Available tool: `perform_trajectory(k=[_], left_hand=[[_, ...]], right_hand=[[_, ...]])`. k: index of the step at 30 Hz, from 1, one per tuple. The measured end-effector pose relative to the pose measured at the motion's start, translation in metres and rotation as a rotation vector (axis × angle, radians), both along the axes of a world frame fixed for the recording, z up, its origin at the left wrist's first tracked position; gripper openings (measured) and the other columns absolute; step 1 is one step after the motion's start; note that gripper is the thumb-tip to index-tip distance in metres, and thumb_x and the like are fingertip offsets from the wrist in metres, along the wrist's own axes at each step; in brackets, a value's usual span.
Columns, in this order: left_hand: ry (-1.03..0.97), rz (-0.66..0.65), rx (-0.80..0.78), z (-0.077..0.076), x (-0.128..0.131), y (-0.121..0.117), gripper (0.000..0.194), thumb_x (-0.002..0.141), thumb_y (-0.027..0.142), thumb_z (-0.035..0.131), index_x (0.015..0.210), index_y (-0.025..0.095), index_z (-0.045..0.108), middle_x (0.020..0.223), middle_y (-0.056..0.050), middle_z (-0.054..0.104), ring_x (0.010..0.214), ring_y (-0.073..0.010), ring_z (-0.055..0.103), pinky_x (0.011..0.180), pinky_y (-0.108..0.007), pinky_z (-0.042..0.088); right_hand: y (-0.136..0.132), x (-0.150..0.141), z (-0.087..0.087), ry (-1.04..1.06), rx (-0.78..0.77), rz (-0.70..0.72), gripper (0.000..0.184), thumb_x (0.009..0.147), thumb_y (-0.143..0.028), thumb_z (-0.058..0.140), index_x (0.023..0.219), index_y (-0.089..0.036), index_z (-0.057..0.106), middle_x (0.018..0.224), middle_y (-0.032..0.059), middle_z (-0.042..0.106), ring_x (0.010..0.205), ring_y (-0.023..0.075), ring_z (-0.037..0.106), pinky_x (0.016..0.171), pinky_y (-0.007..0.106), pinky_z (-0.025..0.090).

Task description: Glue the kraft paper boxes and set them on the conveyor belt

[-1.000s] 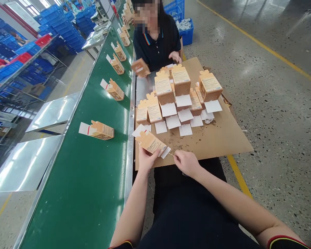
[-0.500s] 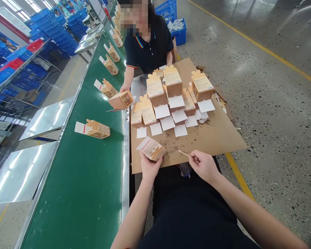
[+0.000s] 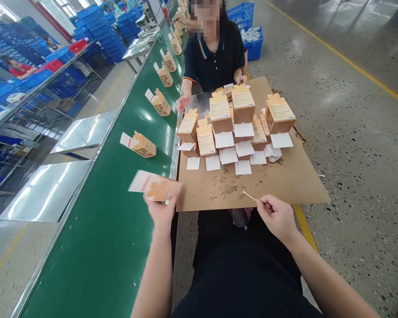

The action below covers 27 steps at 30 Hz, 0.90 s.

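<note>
My left hand (image 3: 161,211) grips a small tan carton (image 3: 155,186) with a white flap open, held over the edge of the green conveyor belt (image 3: 112,229); the carton is blurred by motion. My right hand (image 3: 276,217) pinches a thin wooden stick (image 3: 248,195) above the near edge of the cardboard sheet (image 3: 285,176). A stack of several tan cartons (image 3: 234,119) with white flaps hanging down stands further back on that sheet.
Several open cartons (image 3: 142,145) lie spaced along the belt. A person in a dark polo (image 3: 215,57) sits opposite, one hand (image 3: 183,103) by the belt edge. Blue crates (image 3: 248,37) stand behind and on racks at left. Metal plates (image 3: 53,190) flank the belt.
My left hand has swung the carton leftward from the cardboard sheet out over the belt. The person opposite has set a carton onto the stack and drawn the hand back.
</note>
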<state>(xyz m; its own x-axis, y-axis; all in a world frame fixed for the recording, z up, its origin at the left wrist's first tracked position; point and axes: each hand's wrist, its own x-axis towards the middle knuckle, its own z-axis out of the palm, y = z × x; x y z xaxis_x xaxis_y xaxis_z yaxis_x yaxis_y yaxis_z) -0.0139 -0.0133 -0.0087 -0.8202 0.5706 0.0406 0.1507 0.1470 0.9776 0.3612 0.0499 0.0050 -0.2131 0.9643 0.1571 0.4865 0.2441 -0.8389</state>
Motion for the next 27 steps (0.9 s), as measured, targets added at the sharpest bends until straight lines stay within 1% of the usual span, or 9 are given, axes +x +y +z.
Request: perform_trajectory(k=[3, 6, 10, 14, 16, 19, 23, 25, 27], left_hand=[[0.137, 0.194, -0.016, 0.009, -0.065, -0.016, 0.098, 0.057, 0.045, 0.108, 0.133, 0.026, 0.049, 0.144, -0.016, 0.067, 0.139, -0.0366, 0.070, 0.125, -0.064, 0.051], [0.065, 0.246, -0.139, 0.011, -0.095, -0.026, 0.094, 0.050, 0.037, 0.108, 0.124, 0.025, 0.050, 0.134, -0.016, 0.070, 0.135, -0.0400, 0.072, 0.122, -0.067, 0.052], [0.109, 0.321, -0.178, 0.003, -0.077, -0.044, 0.101, 0.050, 0.035, 0.107, 0.132, 0.027, 0.049, 0.145, -0.016, 0.062, 0.150, -0.0408, 0.059, 0.131, -0.065, 0.042], [0.424, 0.378, 0.064, 0.002, -0.043, -0.050, 0.076, 0.069, 0.046, 0.094, 0.129, 0.026, 0.053, 0.142, -0.013, 0.055, 0.143, -0.0365, 0.060, 0.128, -0.061, 0.045], [0.408, 0.221, 0.185, 0.015, -0.034, -0.021, 0.059, 0.078, 0.048, 0.087, 0.124, 0.026, 0.058, 0.131, -0.010, 0.060, 0.132, -0.0323, 0.065, 0.123, -0.056, 0.050], [0.215, -0.005, 0.219, 0.051, -0.037, 0.068, 0.043, 0.091, 0.050, 0.076, 0.125, 0.026, 0.067, 0.126, -0.008, 0.067, 0.128, -0.0275, 0.067, 0.119, -0.046, 0.052], [0.020, -0.200, -0.054, 0.090, -0.049, 0.207, 0.040, 0.091, 0.054, 0.078, 0.116, 0.023, 0.074, 0.127, -0.012, 0.075, 0.131, -0.0319, 0.067, 0.116, -0.046, 0.052], [-0.036, -0.276, -0.202, 0.094, -0.048, 0.252, 0.042, 0.090, 0.058, 0.079, 0.106, 0.019, 0.076, 0.122, -0.017, 0.078, 0.129, -0.0369, 0.068, 0.116, -0.053, 0.050], [-0.051, -0.332, -0.300, 0.091, -0.044, 0.275, 0.043, 0.085, 0.058, 0.083, 0.097, 0.017, 0.077, 0.115, -0.021, 0.080, 0.126, -0.0415, 0.070, 0.115, -0.058, 0.050]], right_hand=[[0.010, 0.007, 0.002, -0.001, 0.017, -0.043, 0.042, 0.104, -0.047, 0.062, 0.069, -0.026, 0.054, 0.057, -0.0049, 0.042, 0.051, 0.0135, 0.039, 0.052, 0.027, 0.037], [0.021, 0.007, 0.003, 0.003, 0.026, -0.033, 0.044, 0.103, -0.051, 0.063, 0.068, -0.026, 0.055, 0.057, -0.0040, 0.043, 0.051, 0.0140, 0.040, 0.051, 0.028, 0.039], [0.027, 0.016, 0.005, -0.005, 0.053, -0.063, 0.044, 0.104, -0.053, 0.063, 0.070, -0.026, 0.058, 0.057, -0.0032, 0.046, 0.051, 0.0148, 0.044, 0.052, 0.028, 0.042], [0.023, 0.040, 0.003, -0.051, 0.085, -0.195, 0.044, 0.104, -0.056, 0.064, 0.072, -0.026, 0.060, 0.058, -0.0026, 0.050, 0.051, 0.0154, 0.047, 0.053, 0.028, 0.043], [0.022, 0.048, 0.002, -0.071, 0.091, -0.233, 0.045, 0.104, -0.057, 0.064, 0.071, -0.026, 0.060, 0.058, -0.0025, 0.050, 0.051, 0.0154, 0.047, 0.053, 0.029, 0.043], [0.027, 0.049, 0.003, -0.086, 0.090, -0.251, 0.043, 0.103, -0.056, 0.063, 0.071, -0.027, 0.059, 0.057, -0.0033, 0.048, 0.051, 0.0152, 0.046, 0.054, 0.029, 0.042], [0.043, 0.045, 0.010, -0.116, 0.110, -0.293, 0.039, 0.100, -0.051, 0.061, 0.070, -0.027, 0.054, 0.056, -0.0044, 0.043, 0.051, 0.0150, 0.043, 0.056, 0.029, 0.039], [0.054, 0.046, 0.014, -0.151, 0.117, -0.333, 0.038, 0.099, -0.049, 0.060, 0.069, -0.028, 0.051, 0.055, -0.0041, 0.042, 0.051, 0.0154, 0.042, 0.056, 0.030, 0.037], [0.067, 0.050, 0.018, -0.198, 0.114, -0.357, 0.037, 0.098, -0.047, 0.058, 0.069, -0.028, 0.047, 0.055, -0.0034, 0.043, 0.052, 0.0160, 0.043, 0.056, 0.030, 0.036]])
